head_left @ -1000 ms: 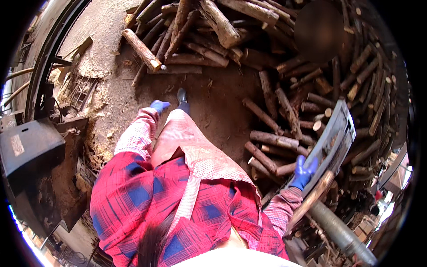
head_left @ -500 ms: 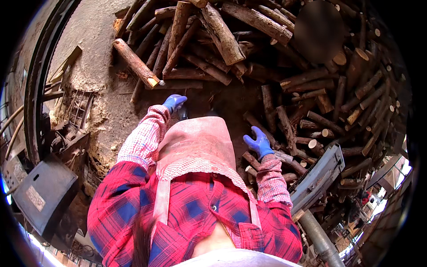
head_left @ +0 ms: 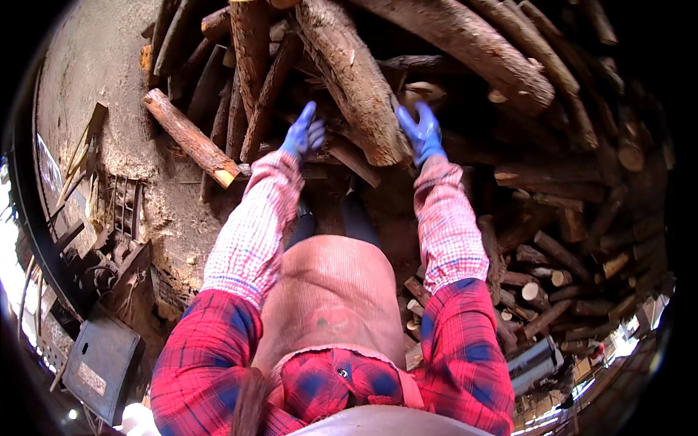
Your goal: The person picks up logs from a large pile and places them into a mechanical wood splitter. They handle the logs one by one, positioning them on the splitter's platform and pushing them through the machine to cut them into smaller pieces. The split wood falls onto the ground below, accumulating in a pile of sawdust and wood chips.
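A thick bark-covered log [head_left: 352,83] slants down the pile toward me, its near end between my two hands. My right hand [head_left: 422,134], in a blue glove, is at the right side of that end with thumb and fingers spread; whether it touches the bark I cannot tell. To the left of the log, my left hand [head_left: 305,134], also blue-gloved, hangs apart from it, with one finger stretched out and the others loosely bent. Neither hand holds anything. Below the log's end lies a thinner log [head_left: 354,161], partly hidden.
A reddish log [head_left: 190,138] with a pale cut end lies at the left by thinner leaning logs [head_left: 265,102]. A large curved log [head_left: 465,47] crosses the top right. Shorter cut logs [head_left: 560,277] are heaped at the right. A grey metal box [head_left: 102,363] stands at lower left.
Both my hands have reached forward to the pile, the right one from beside the heap at the right to the thick log's end. The view has moved closer to the logs.
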